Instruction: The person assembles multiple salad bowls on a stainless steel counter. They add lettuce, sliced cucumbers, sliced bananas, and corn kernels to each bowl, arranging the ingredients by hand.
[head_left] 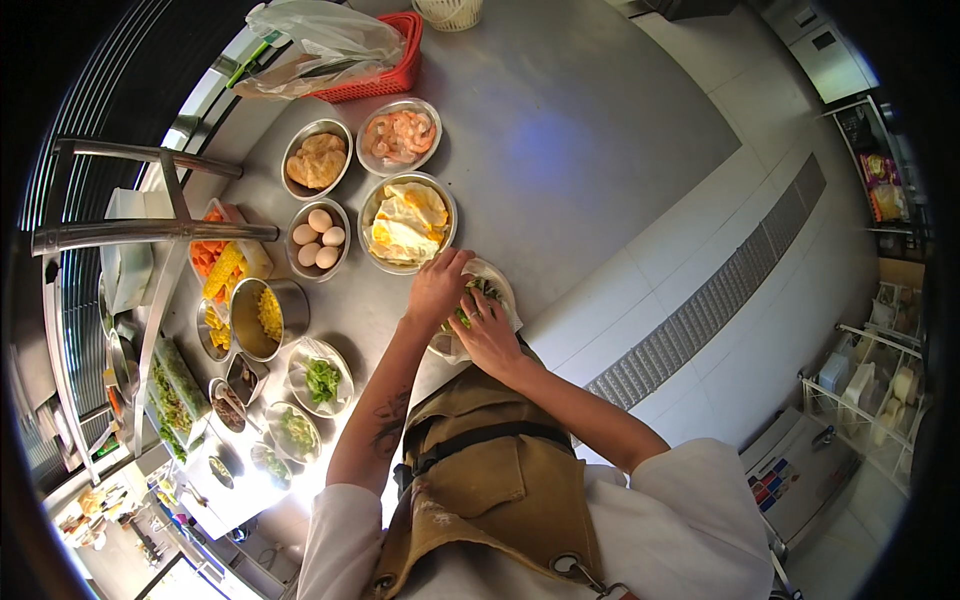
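Observation:
Both hands meet over a paper-lined bowl of chopped green leaves at the table's near edge. My left hand reaches in from the left, its fingers bent together over the leaves; whatever they pinch is hidden. My right hand has its fingers apart and rests on the greens from the near side. Just beyond my left hand stands a metal bowl of fried eggs. To its left, several whole eggs fill another bowl.
Farther back are bowls of shrimp and pale raw meat, with a red basket behind. At left stand a tub of carrots and corn, a pot of corn kernels and lettuce. A metal rack juts over the table.

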